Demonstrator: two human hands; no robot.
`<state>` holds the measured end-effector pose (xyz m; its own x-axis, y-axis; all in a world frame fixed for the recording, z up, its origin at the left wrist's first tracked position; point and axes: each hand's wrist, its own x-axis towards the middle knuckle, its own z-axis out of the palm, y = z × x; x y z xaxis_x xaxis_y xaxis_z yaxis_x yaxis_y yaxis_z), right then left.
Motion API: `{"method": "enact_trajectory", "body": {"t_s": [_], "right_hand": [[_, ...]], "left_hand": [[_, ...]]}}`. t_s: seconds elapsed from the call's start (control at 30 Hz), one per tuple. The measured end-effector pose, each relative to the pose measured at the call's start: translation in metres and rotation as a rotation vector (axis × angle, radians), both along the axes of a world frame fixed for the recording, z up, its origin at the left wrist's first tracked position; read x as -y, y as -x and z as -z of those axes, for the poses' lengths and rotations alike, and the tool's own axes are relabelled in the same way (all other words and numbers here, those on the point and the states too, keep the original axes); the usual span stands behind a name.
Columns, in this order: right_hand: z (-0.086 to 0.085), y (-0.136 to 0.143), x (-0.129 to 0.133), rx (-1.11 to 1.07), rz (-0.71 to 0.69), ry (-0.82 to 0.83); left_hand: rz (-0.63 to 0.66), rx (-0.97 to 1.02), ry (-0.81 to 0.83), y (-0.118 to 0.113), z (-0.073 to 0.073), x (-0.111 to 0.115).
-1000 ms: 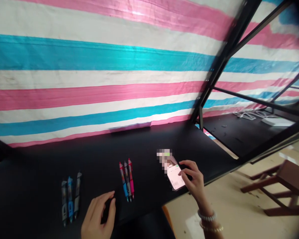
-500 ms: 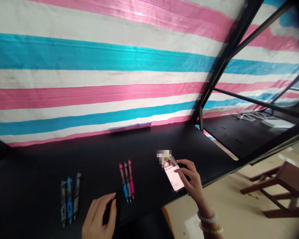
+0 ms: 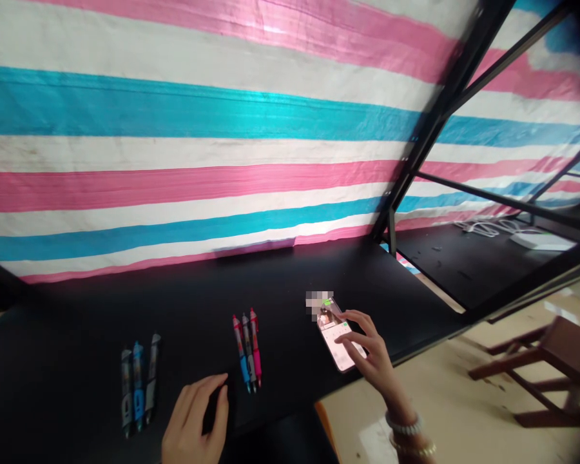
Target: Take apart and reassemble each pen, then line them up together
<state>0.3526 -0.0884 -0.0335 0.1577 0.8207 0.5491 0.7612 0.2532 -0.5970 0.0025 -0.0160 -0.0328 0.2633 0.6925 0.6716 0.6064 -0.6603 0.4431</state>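
A smartphone [image 3: 344, 351] with a lit screen lies on the black table [image 3: 188, 303]. Over its right side, my right hand [image 3: 370, 351] has its fingers apart, one fingertip at the lower half of the screen. My left hand [image 3: 193, 415] rests at the table's front edge, fingers curved, thumb and index finger apart with nothing between them. Just right of it lie three pens: a red-and-blue pen [image 3: 241, 354], a grey pen [image 3: 249, 354] and a red-and-pink pen [image 3: 256, 351]. Farther left are a grey pen [image 3: 126, 393], a blue pen [image 3: 138, 386] and another grey pen [image 3: 152, 380].
Behind the table hangs a striped tarpaulin [image 3: 198, 187]. A black metal frame [image 3: 418, 151] rises at the table's right end. Beyond it, another table holds white cables [image 3: 483, 227] and a white box [image 3: 541, 241]. A wooden stool [image 3: 568, 354] stands on the floor at right.
My right fingertip has shifted slightly left and down over the phone screen. My left hand stays in nearly the same pose, and the pens keep their places. The view has shifted slightly.
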Motion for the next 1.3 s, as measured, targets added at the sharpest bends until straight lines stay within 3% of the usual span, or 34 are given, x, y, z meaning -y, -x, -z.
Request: {"method": "enact_trajectory", "body": {"t_s": [0.3, 0.57, 0.73, 0.97, 1.17, 1.3], "right_hand": [[-0.002, 0.000, -0.001, -0.018, -0.003, 0.005], [-0.001, 0.003, -0.004, 0.016, -0.038, 0.127], [0.000, 0.002, -0.002, -0.048, 0.006, 0.115], [0.001, 0.001, -0.002, 0.028, -0.031, 0.124], [0.012, -0.005, -0.005, -0.114, 0.332, -0.050], [0.016, -0.004, -0.007, -0.108, 0.360, -0.060]], "left_hand": [[0.030, 0.014, -0.001, 0.000, 0.001, -0.002], [0.044, 0.017, -0.017, -0.001, -0.001, -0.001], [0.043, 0.011, 0.004, -0.001, 0.000, -0.001], [0.045, 0.012, -0.010, 0.000, 0.000, -0.001], [0.030, 0.022, -0.019, 0.000, -0.001, 0.000], [0.032, 0.022, -0.008, 0.000, -0.003, -0.001]]}}
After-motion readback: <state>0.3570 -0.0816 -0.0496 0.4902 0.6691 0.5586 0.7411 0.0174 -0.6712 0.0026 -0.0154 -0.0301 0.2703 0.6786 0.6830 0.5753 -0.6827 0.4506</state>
